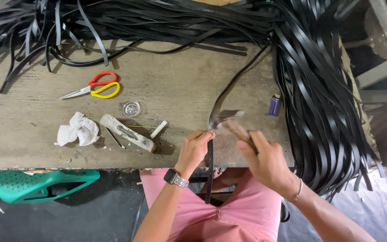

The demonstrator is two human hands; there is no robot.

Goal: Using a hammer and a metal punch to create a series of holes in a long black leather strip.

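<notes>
1. Nearest the camera, a black strap [209,172] hangs down over the front edge of the bench [23,143] and across the lap in pink cloth; its upper part lies on the bench top and runs away towards the heap at the back
2. The left hand [195,150], a watch on its wrist, presses the strap against the bench just at the edge; its fingers [206,135] are curled and pinched on the strap, thumb side against it, so the hold looks firm rather than loose
3. The right hand [265,159] is clenched round a wooden handle; the hammer [227,117] at its end is blurred with motion just above the strap, so I cannot tell whether the head touches it
4. By my reading the step in hand is hammering the strap flat or fixing something at that spot, about midway through one piece; the next blow calls for the left fingers to keep clear of the head while holding the strap from sliding
5. Left of the hands lie a rough wooden block [127,133], a small white stick [159,129] and a crumpled white tissue [78,130], all apart from the strap
6. Farther off sit a small round clear lid [131,108], scissors [96,86] with red and yellow handles, and to the right a blue lighter [274,105]
7. At the back and down the right side spreads a large pile of black straps [319,103]
8. Under the bench to the left stands a teal plastic stool [41,184]
</notes>
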